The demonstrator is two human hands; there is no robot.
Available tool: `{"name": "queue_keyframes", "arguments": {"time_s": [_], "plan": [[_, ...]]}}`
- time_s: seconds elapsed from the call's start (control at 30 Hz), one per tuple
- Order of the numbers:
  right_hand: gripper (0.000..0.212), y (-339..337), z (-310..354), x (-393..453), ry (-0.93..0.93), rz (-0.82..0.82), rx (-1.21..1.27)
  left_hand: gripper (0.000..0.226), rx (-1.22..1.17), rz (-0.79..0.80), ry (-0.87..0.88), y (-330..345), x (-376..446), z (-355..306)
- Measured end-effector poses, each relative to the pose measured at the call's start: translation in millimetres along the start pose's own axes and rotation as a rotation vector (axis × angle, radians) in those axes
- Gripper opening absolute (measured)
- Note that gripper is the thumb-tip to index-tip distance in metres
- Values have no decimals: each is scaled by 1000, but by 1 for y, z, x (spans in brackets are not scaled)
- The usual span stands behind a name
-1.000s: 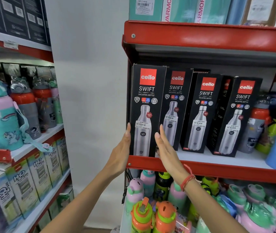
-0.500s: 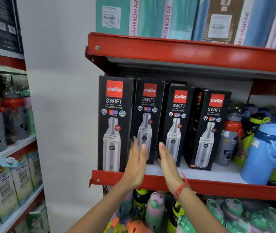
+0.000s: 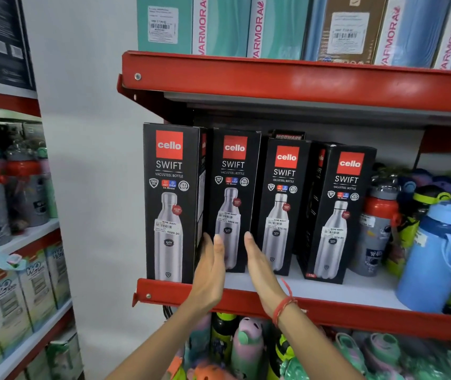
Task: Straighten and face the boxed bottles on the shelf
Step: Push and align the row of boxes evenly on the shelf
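Four black boxed bottles stand on the red-edged shelf [image 3: 328, 290]. The leftmost box [image 3: 169, 204] sits at the front lip, facing forward. The second box [image 3: 232, 193] stands further back. The third box [image 3: 283, 204] and fourth box [image 3: 339, 215] are turned slightly, showing their left sides. My left hand [image 3: 210, 270] is flat by the second box's lower left edge, and my right hand [image 3: 258, 266] is flat by its lower right edge, palms facing each other. Whether the palms press the box, I cannot tell.
Loose bottles, red-grey [image 3: 378, 226] and blue [image 3: 438, 256], crowd the shelf's right end. Another black box [image 3: 290, 135] peeks out behind the row. Tall boxes [image 3: 273, 26] fill the shelf above, children's bottles [image 3: 243, 346] the shelf below. A second rack [image 3: 16, 242] stands left.
Both hands have moved right, from flanking the leftmost box to flanking the second box. The view has shifted, so the shelf sits lower and more central.
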State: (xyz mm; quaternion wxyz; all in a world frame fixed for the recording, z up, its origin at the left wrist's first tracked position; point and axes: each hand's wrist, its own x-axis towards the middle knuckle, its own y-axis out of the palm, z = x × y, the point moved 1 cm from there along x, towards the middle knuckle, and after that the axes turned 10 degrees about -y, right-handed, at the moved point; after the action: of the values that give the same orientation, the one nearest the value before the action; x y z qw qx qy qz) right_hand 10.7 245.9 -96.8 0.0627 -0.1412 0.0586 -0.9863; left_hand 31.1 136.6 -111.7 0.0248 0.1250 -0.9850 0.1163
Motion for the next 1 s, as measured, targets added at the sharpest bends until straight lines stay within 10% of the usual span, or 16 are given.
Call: {"name": "queue_keyframes", "arguments": {"time_s": [0.33,0.47,0.77,1.0], "plan": [[88,-10,-6,-42,5,0,-13,87,-84,68,-63,-31,-54,-7],[93,-12,-2,-54,4,-6,-2,126,-113,73,-65,-42,-55,-3],[102,-12,7,-63,37,-3,-18,132,-95,100,-81,-48,-54,-2],[90,-21,11,-62,19,51,-20,101,-71,-3,-10,-43,-60,-6]]}}
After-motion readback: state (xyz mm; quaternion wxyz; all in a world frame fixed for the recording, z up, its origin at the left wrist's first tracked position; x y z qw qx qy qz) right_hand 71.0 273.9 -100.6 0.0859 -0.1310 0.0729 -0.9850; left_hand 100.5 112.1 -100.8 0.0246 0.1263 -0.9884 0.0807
